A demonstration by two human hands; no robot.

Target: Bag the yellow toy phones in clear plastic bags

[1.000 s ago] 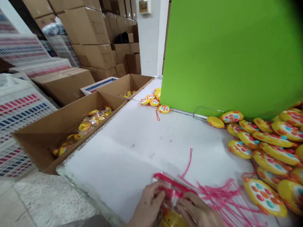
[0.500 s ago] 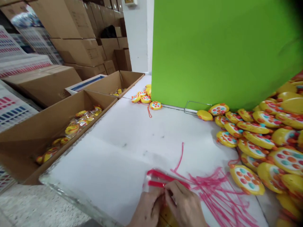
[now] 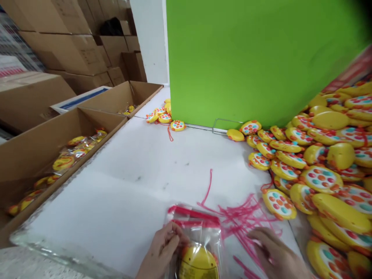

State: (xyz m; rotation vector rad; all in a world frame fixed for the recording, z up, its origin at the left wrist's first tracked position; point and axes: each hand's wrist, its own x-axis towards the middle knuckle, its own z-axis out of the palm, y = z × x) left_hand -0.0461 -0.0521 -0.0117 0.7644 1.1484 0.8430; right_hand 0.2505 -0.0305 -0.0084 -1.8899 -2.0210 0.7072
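In the head view a clear plastic bag (image 3: 217, 237) with a red-pink top band lies at the table's near edge. Inside it is a yellow toy (image 3: 199, 261) with a duck-like face. My left hand (image 3: 164, 248) pinches the bag's left side, thumb and fingers curled together. To the right, my right hand (image 3: 276, 252) is blurred, away from the bag and over a heap of thin pink strips (image 3: 242, 215). Small bits of pink show by its fingers; whether it grips one is unclear.
A large pile of yellow toys (image 3: 321, 178) with coloured dots covers the right side. Behind the white table (image 3: 116, 205) stands a green panel (image 3: 232, 62). An open carton (image 3: 65, 124) with bagged toys sits at the left. A few toys (image 3: 164, 118) lie at the far edge.
My right hand has left the bag and moved right over the pink strips. My left hand still holds the bag, whose toy now shows. The view has shifted to the right.
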